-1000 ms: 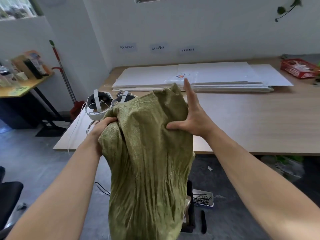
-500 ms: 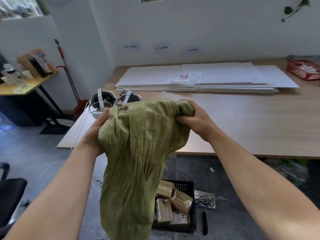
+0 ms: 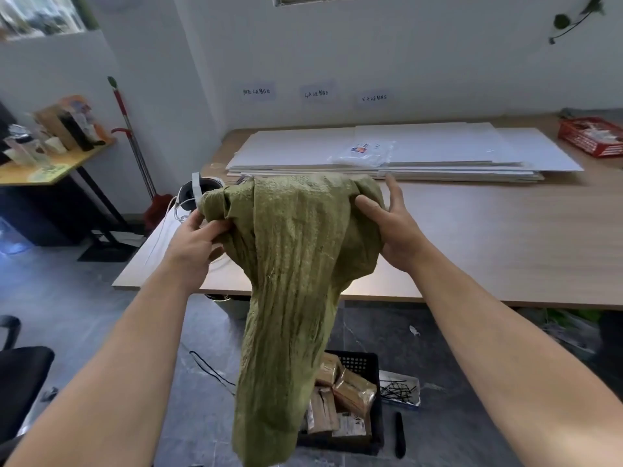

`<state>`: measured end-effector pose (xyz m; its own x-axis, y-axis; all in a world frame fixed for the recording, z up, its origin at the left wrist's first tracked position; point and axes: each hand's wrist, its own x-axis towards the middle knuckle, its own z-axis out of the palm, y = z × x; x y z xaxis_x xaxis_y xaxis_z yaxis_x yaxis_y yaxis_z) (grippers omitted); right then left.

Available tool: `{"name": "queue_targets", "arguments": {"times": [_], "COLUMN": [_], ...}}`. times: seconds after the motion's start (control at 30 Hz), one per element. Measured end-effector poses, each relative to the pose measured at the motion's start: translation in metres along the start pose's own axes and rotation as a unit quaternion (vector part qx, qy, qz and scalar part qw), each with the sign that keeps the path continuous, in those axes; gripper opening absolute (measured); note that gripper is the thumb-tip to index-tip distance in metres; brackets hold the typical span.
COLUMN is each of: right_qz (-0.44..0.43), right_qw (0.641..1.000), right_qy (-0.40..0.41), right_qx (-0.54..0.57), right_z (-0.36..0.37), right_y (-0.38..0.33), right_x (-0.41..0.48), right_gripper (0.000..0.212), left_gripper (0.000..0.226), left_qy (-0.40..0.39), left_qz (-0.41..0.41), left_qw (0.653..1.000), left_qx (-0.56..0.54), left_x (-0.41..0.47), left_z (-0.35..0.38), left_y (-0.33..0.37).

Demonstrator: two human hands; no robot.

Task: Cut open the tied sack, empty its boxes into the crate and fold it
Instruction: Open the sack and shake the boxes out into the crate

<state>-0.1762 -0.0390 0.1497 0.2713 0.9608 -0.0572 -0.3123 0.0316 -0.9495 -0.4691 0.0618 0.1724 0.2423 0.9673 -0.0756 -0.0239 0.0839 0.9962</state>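
Note:
An olive-green woven sack (image 3: 290, 271) hangs limp in front of me, held up by its top edge above the table's near edge. My left hand (image 3: 197, 239) pinches its bunched left corner. At the right corner my right hand (image 3: 391, 227) grips the cloth with the thumb in front and fingers spread behind. Below on the floor sits a black plastic crate (image 3: 362, 360) holding several brown boxes (image 3: 350, 394); the sack's lower end hangs over and hides the crate's left part.
A long wooden table (image 3: 488, 251) carries stacked white boards (image 3: 404, 153), a red basket (image 3: 593, 136) far right and a headset (image 3: 197, 193) at its left end. On the floor lie a tray of black ties (image 3: 399, 387) and a black tool (image 3: 399, 433). A chair (image 3: 20, 375) stands at left.
The sack has been lifted clear of the crate, uncovering the boxes. Both hands have shifted outward along the top edge, spreading the cloth wider.

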Motion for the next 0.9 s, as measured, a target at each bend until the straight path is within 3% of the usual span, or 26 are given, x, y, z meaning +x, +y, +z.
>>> {"name": "queue_targets", "arguments": {"times": [0.13,0.27,0.4,0.53,0.6,0.67,0.77,0.9], "right_qz": [-0.061,-0.111,-0.138,-0.146,-0.144,-0.137,-0.115,-0.073], "right_qw": [0.992,0.971,0.956,0.952,0.95,0.947,0.951,0.955], "right_qy": [-0.066,-0.085,-0.037,0.037,0.048,0.066,0.1,0.135], "right_qx": [-0.094,-0.194,-0.255,-0.267,-0.273,-0.284,-0.267,-0.255], "right_z": [0.004,0.009,0.008,0.009,0.01,0.01,0.009,0.008], "right_y": [-0.001,-0.006,-0.014,-0.013,-0.01,-0.008,-0.006,-0.008], "right_x": [-0.005,-0.004,-0.004,0.002,0.004,0.005,0.007,0.005], "right_gripper": [0.113,0.111,0.101,0.077,0.064,0.048,0.039,0.068], "left_gripper": [0.013,0.005,0.01,0.035,0.075,0.112,0.104,0.093], "left_qy": [0.07,0.096,0.062,0.01,-0.038,-0.068,-0.068,-0.012], "left_qz": [-0.045,-0.099,-0.139,-0.125,-0.085,-0.041,-0.012,0.016], "left_qw": [0.996,0.991,0.988,0.984,0.987,0.995,0.997,0.993], "left_qx": [0.019,0.005,-0.039,-0.124,-0.129,-0.064,0.021,0.113], "left_x": [0.0,-0.003,-0.008,-0.011,-0.01,-0.008,-0.007,0.001], "left_z": [0.002,0.006,0.005,0.006,0.002,0.002,0.008,0.005], "left_y": [-0.004,0.0,0.005,0.012,0.012,0.012,0.012,0.008]}}
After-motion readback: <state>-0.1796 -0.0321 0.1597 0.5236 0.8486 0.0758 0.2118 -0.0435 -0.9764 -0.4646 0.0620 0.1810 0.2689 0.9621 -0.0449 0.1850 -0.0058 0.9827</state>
